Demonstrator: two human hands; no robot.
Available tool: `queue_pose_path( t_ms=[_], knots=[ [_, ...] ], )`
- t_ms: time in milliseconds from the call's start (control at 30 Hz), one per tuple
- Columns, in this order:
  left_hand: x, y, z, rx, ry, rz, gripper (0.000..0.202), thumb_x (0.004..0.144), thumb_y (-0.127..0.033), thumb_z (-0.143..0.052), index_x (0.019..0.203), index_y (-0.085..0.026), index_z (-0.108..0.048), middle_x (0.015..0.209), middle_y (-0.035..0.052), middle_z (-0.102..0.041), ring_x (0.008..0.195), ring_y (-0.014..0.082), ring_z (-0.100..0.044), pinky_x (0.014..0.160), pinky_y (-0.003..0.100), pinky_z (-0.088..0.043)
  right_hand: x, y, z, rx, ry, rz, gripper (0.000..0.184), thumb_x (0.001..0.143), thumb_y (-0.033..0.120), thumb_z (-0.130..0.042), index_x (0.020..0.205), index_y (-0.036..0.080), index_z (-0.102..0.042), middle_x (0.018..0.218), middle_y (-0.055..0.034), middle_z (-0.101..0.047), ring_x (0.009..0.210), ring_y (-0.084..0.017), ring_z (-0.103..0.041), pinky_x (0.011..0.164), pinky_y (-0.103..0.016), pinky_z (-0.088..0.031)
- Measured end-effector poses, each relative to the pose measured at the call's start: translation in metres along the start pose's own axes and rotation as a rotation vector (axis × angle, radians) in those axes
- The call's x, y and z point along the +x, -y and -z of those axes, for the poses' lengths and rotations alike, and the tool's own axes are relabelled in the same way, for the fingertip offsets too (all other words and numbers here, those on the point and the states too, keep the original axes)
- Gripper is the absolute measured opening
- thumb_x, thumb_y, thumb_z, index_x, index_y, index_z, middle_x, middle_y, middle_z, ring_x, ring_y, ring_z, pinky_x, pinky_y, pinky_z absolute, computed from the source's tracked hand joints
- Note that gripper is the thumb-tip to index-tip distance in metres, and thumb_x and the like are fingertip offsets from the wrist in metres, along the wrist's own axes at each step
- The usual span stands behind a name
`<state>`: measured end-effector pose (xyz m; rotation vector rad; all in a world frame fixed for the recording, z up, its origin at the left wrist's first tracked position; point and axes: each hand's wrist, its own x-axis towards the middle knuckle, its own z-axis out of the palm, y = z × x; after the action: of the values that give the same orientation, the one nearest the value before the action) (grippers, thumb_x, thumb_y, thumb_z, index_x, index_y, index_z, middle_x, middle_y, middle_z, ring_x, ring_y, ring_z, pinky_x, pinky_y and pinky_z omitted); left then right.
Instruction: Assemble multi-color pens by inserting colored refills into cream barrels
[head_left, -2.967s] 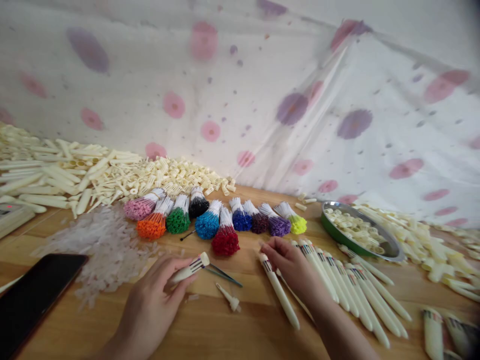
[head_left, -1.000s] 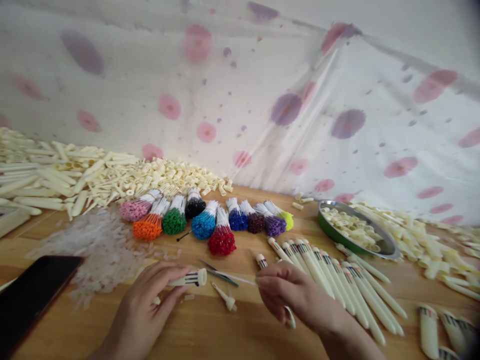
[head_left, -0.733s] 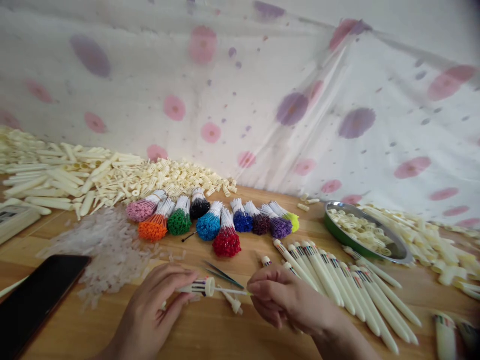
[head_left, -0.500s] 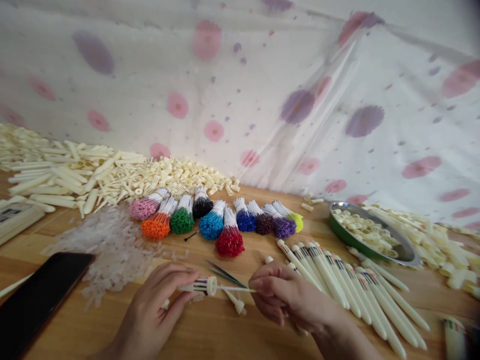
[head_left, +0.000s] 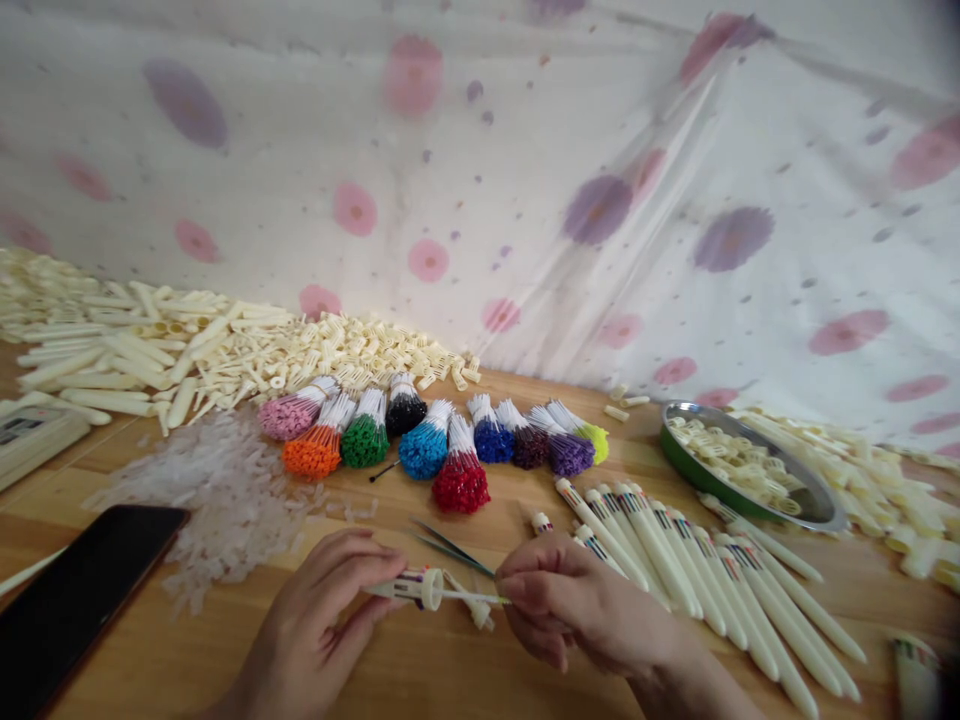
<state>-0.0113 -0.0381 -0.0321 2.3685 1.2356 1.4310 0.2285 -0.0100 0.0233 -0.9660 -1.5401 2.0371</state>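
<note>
My left hand (head_left: 322, 610) is curled part-way closed, thumb and fingers pinching a cream slotted barrel (head_left: 420, 588) that lies nearly level over the table (head_left: 420, 675), its wide round mouth turned towards my other side. My right hand (head_left: 577, 610) is closed in a fingertip pinch, the other fingers tucked under, on a thin white refill (head_left: 472, 597) with a yellowish end at my fingertips. The refill's far end meets the barrel's mouth; how far inside it reaches I cannot tell. I take the step in hand to be feeding this refill into the barrel, and judge that the move calls for a steady left grip, the refill in line with a free slot, and a gentle straight push, since so thin a stick could bend or catch on the rim. Just behind lie a small cone-shaped piece (head_left: 480, 612), partly hidden, and dark tweezers (head_left: 454, 548). Beside my right hand fans a row of cream pens (head_left: 675, 560) with coloured sliders. Further out stand colour-sorted bundles, the red bundle (head_left: 460, 485) nearest and the yellow bundle (head_left: 598, 442) at the end. Clear plastic bits (head_left: 225, 500) and a black phone (head_left: 97, 590) sit to my left, a green dish (head_left: 682, 472) of ring-like parts to my right.
</note>
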Motion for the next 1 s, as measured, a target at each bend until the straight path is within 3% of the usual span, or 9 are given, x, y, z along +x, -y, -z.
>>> queue_pose_path(
  t_ms=[367,567,767,867,1000],
  knots=[
    [-0.001,0.0,-0.001,0.015,0.029,0.002,0.014,0.083,-0.025,-0.059,0.097,-0.027,-0.063,0.085,0.0004,-0.072,0.088,0.0182,-0.068,0.078,0.028,-0.056,0.001,0.016,-0.006,-0.224,0.008,-0.036,0.045,0.079,0.048,-0.05,0.046,0.018,-0.043,0.041,0.0053,-0.042,0.037,-0.004,-0.035,0.04,-0.018,-0.026],
    [0.0,-0.002,0.0,0.02,0.022,-0.016,0.012,0.085,-0.027,-0.057,0.096,-0.025,-0.062,0.084,0.0009,-0.072,0.087,0.0171,-0.068,0.08,0.026,-0.056,0.002,0.02,-0.006,-0.295,0.03,-0.027,0.041,0.08,0.042,-0.044,0.046,0.019,-0.042,0.043,0.0038,-0.043,0.038,-0.005,-0.035,0.042,-0.02,-0.028],
    [0.004,-0.003,0.0,0.034,0.005,-0.038,0.014,0.088,-0.031,-0.053,0.094,-0.023,-0.063,0.082,0.0023,-0.072,0.084,0.016,-0.069,0.075,0.023,-0.057,-0.004,0.03,-0.01,-0.666,-0.042,0.164,0.033,0.079,0.019,-0.046,0.052,0.02,-0.028,0.051,0.0073,-0.027,0.048,-0.007,-0.026,0.045,-0.021,-0.021],
    [0.005,-0.005,0.0,0.033,0.024,-0.084,0.016,0.09,-0.031,-0.05,0.094,-0.022,-0.064,0.081,0.0027,-0.073,0.083,0.0155,-0.069,0.074,0.022,-0.058,-0.006,0.03,-0.011,-0.864,-0.021,0.291,0.032,0.078,0.012,-0.049,0.056,0.019,-0.027,0.057,0.0062,-0.034,0.053,-0.007,-0.03,0.049,-0.021,-0.023],
    [0.006,-0.007,0.002,0.049,0.02,-0.096,0.018,0.091,-0.032,-0.048,0.093,-0.022,-0.063,0.08,0.003,-0.073,0.08,0.0155,-0.07,0.072,0.023,-0.058,-0.004,0.027,-0.011,-0.945,-0.012,0.322,0.033,0.08,0.012,-0.049,0.058,0.02,-0.026,0.06,0.0061,-0.035,0.056,-0.007,-0.033,0.051,-0.021,-0.024]
  ],
)
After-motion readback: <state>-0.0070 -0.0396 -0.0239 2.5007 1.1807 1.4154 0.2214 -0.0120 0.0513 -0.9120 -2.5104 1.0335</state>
